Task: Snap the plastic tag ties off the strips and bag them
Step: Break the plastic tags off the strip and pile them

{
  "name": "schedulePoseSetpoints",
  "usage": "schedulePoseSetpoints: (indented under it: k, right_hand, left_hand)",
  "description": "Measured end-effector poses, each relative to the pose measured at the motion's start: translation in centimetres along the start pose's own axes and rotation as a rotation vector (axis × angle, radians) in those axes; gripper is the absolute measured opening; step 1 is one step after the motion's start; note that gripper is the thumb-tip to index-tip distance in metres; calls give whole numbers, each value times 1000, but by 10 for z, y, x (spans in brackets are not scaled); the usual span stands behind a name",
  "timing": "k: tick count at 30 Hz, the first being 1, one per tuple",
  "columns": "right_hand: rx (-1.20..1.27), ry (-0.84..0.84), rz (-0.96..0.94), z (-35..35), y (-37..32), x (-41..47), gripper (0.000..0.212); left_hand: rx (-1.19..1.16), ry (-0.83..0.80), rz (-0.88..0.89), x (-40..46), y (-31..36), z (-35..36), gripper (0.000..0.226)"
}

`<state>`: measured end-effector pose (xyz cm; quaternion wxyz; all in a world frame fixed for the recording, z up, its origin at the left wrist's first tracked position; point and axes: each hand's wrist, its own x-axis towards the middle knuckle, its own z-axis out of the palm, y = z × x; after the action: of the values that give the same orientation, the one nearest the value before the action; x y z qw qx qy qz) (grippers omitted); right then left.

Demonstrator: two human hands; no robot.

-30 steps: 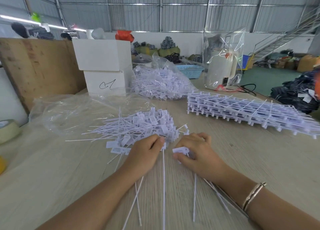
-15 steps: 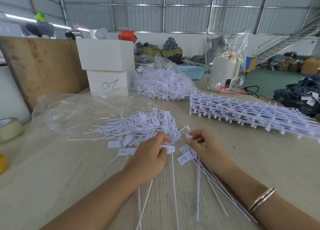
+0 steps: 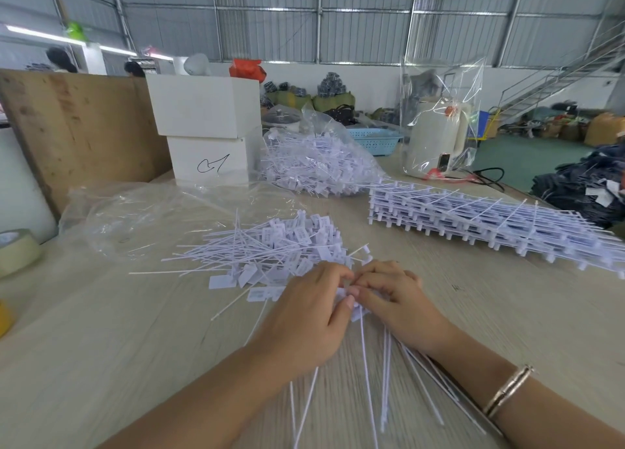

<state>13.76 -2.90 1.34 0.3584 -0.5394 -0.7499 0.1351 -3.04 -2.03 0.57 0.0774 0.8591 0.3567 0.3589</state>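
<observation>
At lower centre, a bunch of thin white plastic tag ties [image 3: 367,340] is pinched between the left hand [image 3: 306,320] and right hand [image 3: 397,300]; a loose pile of ties [image 3: 270,245] is seen above.

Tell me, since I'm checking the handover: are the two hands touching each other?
Touching. The head view shows the left hand and right hand meeting at the fingertips over the gathered tag ties.
</observation>
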Motion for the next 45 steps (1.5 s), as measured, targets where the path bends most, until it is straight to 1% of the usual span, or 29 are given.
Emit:
schedulePoseSetpoints:
  k: [2, 5, 9, 11, 13, 14, 17, 19, 21, 25, 28, 31, 34, 39, 43, 44, 45]
  right_hand:
    - [11, 28, 17, 1, 2, 1, 21]
    - [85, 45, 25, 0, 3, 2, 26]
    - [50, 9, 3, 2, 5, 2, 25]
    - [105, -4, 15, 2, 3, 2, 28]
    - [153, -60, 32, 0, 1, 2, 34]
    - [137, -94, 32, 0, 1, 1, 36]
    - [70, -127, 6, 1, 2, 1, 26]
    - [88, -135, -10, 1, 1, 1, 19]
    - [123, -139, -9, 2, 1, 1, 18]
    - [164, -148, 3, 0, 1, 2, 17]
    - [161, -174, 22, -1, 0, 0, 22]
    - [154, -198, 6, -2, 1, -1, 25]
    - [139, -160, -71, -2, 0, -1, 20]
    - [-12, 23, -205, 4, 1, -1, 21]
    - [-77, 101, -232, 7, 2, -4, 12]
    - [-97, 111, -241, 7, 2, -4, 13]
    - [-124, 128, -260, 7, 2, -5, 20]
  left_hand:
    - [40, -2, -46, 1, -3, -3, 26]
    - [191, -16, -124, 4, -12, -7, 19]
    - [184, -43, -178, 5, -13, -6, 22]
    - [146, -20, -201, 6, -14, -6, 24]
    - [96, -1, -212, 5, -12, -5, 22]
    - [68, 0, -217, 5, -11, -5, 19]
    - [-87, -24, -282, 6, -9, -2, 13]
    - [-197, -44, -338, 7, -10, -2, 10]
    - [-245, -54, -366, 7, -11, -1, 13]
    - [-266, -62, -365, 7, -12, 1, 17]
    - [-238, -54, -301, 4, -10, 3, 13]
    - [-192, -18, -238, 3, -8, 3, 23]
    - [-274, -31, -295, 6, -9, 1, 21]
    - [-442, -45, -400, 11, -9, -3, 21]
    - [-525, -57, -431, 10, -9, -5, 21]
    - [-535, -58, -433, 10, -10, -6, 21]
    - [-546, -58, -436, 9, -10, -6, 22]
